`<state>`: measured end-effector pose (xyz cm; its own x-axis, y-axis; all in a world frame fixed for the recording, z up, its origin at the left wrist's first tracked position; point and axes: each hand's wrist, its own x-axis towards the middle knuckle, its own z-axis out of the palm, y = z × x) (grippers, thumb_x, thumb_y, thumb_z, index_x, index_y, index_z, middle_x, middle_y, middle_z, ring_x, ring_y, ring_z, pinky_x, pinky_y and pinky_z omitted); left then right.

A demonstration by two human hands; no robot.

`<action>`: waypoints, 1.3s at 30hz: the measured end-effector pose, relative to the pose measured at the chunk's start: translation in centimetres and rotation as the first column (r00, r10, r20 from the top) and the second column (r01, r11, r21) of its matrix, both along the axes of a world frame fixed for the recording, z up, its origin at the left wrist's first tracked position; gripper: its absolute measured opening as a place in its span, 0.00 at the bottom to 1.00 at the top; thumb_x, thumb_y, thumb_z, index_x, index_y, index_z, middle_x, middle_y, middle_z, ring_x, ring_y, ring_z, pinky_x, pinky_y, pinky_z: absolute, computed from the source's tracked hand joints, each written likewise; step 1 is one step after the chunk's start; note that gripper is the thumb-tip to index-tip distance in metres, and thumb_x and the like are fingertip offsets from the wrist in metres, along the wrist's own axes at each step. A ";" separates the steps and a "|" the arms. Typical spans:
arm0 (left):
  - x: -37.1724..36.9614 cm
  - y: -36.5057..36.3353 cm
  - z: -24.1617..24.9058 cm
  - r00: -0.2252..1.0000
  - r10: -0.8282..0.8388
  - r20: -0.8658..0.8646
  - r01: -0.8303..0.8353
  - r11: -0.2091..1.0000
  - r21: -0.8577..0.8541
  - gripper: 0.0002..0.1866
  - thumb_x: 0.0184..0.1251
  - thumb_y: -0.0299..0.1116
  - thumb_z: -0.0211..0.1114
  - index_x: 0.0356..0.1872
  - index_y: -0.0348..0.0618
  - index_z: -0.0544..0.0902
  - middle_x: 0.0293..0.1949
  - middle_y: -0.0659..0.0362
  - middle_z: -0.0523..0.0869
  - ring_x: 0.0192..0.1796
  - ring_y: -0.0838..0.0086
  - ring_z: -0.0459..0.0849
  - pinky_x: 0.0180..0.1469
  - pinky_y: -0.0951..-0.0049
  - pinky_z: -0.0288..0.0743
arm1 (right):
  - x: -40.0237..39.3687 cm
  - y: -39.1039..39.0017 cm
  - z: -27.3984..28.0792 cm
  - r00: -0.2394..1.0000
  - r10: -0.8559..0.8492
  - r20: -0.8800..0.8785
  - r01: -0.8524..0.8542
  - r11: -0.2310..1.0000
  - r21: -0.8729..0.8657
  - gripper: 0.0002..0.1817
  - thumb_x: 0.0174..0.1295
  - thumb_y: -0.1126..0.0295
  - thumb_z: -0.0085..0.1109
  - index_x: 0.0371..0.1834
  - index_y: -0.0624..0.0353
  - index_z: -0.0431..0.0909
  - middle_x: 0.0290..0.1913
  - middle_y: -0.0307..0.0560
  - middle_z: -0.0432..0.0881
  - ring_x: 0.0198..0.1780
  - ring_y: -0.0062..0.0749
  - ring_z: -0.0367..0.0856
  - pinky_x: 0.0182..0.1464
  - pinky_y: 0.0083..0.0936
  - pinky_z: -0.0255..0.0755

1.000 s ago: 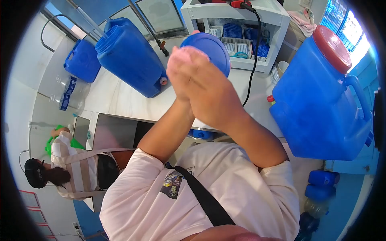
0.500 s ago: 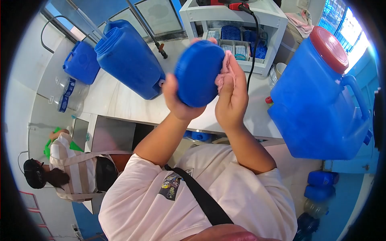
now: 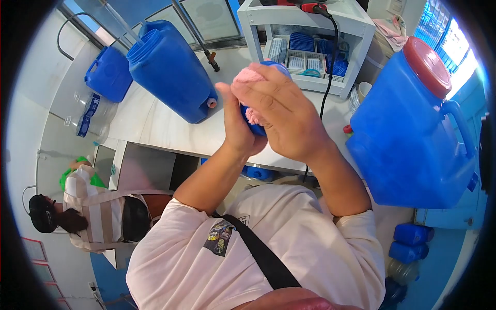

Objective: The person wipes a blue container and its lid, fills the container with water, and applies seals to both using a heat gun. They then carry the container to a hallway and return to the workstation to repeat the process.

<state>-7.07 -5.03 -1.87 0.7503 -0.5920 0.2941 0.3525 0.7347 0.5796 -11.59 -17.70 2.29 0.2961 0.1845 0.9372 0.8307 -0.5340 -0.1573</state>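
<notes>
- Blue lid, the object in hand: held up between my two hands and seen against the tabletop; largely covered by fingers and cloth.
- Orientation: I see the lid nearly edge-on. Its visible long axis runs up and down the view, the upper end leaning right; its broad faces point roughly left and right, toward my palms.
- Left hand: gripping the lid from the left side, thumb raised; the fingers behind it are hidden from me.
- Right hand: closed over the pink cloth, its fingers slanting to the upper left across the lid; the cloth shows above and below them.
- Left of the hands: an open blue container, its mouth pointing up and left in my view.
- Right of the hands: a larger blue jug with a red cap.
- Beyond: a white rack holding small baskets.
</notes>
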 end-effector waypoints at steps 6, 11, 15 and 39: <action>0.8 0.9 2.4 0.963 -0.062 -0.263 0.041 0.996 -0.085 0.45 0.69 0.71 0.46 0.74 0.44 0.63 0.73 0.40 0.65 0.70 0.44 0.70 0.66 0.39 0.70 | -1.8 1.7 -2.4 0.998 0.024 -0.049 -0.030 0.992 -0.120 0.20 0.58 0.78 0.61 0.55 0.59 0.84 0.57 0.51 0.83 0.63 0.49 0.79 0.65 0.43 0.74; -1.1 0.7 3.3 0.996 -0.038 0.082 0.041 0.999 -0.033 0.44 0.70 0.67 0.46 0.75 0.41 0.62 0.73 0.45 0.69 0.72 0.57 0.71 0.70 0.56 0.69 | -0.8 -0.2 -5.3 0.974 -0.225 0.038 0.223 0.973 0.062 0.18 0.60 0.75 0.60 0.54 0.56 0.85 0.58 0.46 0.83 0.62 0.46 0.81 0.61 0.39 0.78; -2.0 0.2 0.4 0.998 0.044 -0.037 -0.037 0.987 0.159 0.38 0.74 0.62 0.46 0.74 0.44 0.65 0.69 0.50 0.74 0.65 0.61 0.79 0.69 0.59 0.71 | -0.5 0.5 -2.1 0.964 -0.263 -0.031 0.263 0.933 0.248 0.20 0.57 0.80 0.59 0.54 0.61 0.84 0.57 0.48 0.83 0.62 0.48 0.80 0.63 0.42 0.76; -1.5 0.1 2.2 0.981 -0.141 -0.132 0.120 0.980 -0.158 0.38 0.74 0.63 0.43 0.75 0.45 0.65 0.71 0.51 0.72 0.70 0.59 0.73 0.72 0.57 0.67 | -0.5 -1.1 -1.8 0.940 -0.336 0.056 0.335 0.942 0.024 0.22 0.51 0.76 0.61 0.53 0.60 0.84 0.58 0.45 0.84 0.64 0.44 0.79 0.68 0.44 0.73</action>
